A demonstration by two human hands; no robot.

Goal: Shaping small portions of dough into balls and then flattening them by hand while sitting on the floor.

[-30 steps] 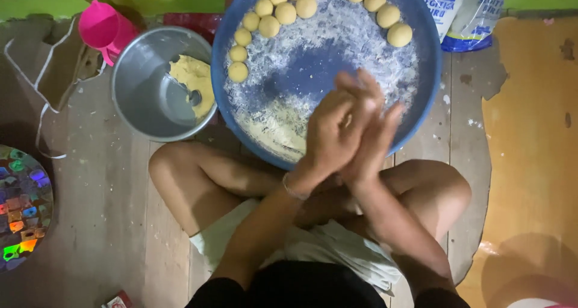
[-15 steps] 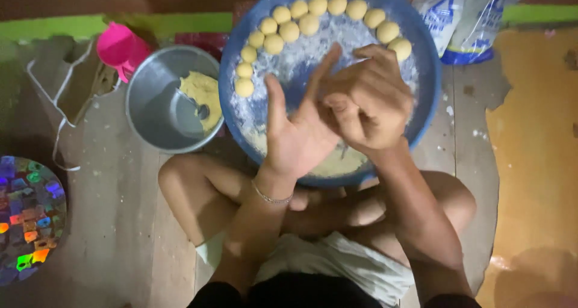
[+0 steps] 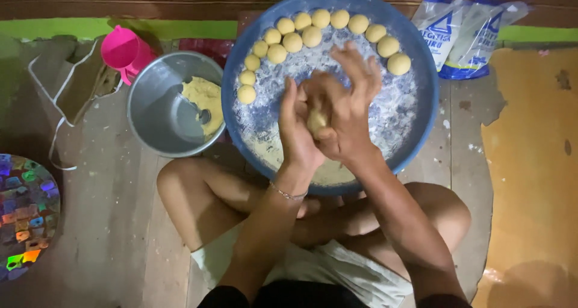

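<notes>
Worn grey floorboards run under everything, with a green strip along the far wall and a bare orange patch of floor to the right of the blue basin. That basin sits just beyond the person's crossed legs, its bottom dusted white with flour, and a curved row of dough balls lies along its far rim, from the left side round to the upper right. Above the middle of the basin the left hand and the right hand are pressed together around a lump of dough; the left palm stands upright against it, and the right hand cups it from the other side with fingers partly spread. A thin bracelet circles the left wrist. Left of the basin, touching its edge, stands a metal bowl with a piece of yellow dough against its right wall. Further left of that is a pink cup. Two plastic flour bags lie just right of the basin's far rim. Well to the left, at the frame edge, lies a shiny, many-coloured round thing.
</notes>
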